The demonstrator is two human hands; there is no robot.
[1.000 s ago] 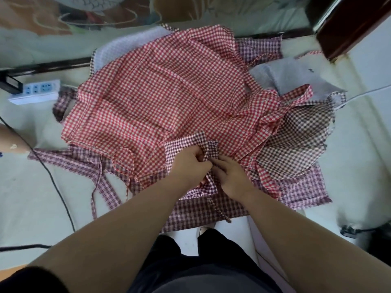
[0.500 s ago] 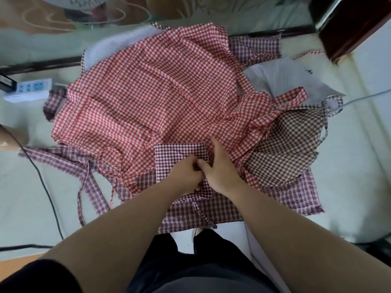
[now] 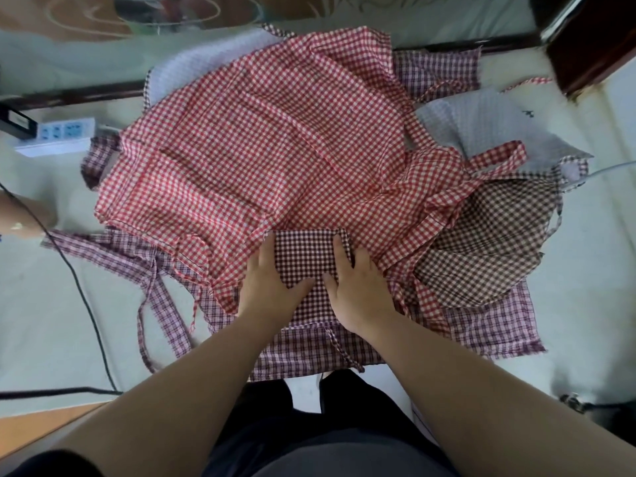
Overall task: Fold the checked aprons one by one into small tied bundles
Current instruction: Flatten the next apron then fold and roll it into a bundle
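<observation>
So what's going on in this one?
A person presses both hands flat on a small folded dark-checked apron, the left hand at its left edge and the right hand at its right edge. The folded piece lies on top of a large red checked apron that is spread open, with a brown checked apron off to the right. A thin tie trails loose towards the person, so the bundle looks folded but not yet tied.

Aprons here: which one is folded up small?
The dark maroon-checked apron, a small rectangle pressed flat under the left hand and right hand. The big red-checked apron behind it lies spread open, and the brown-checked apron on the right is crumpled.
</observation>
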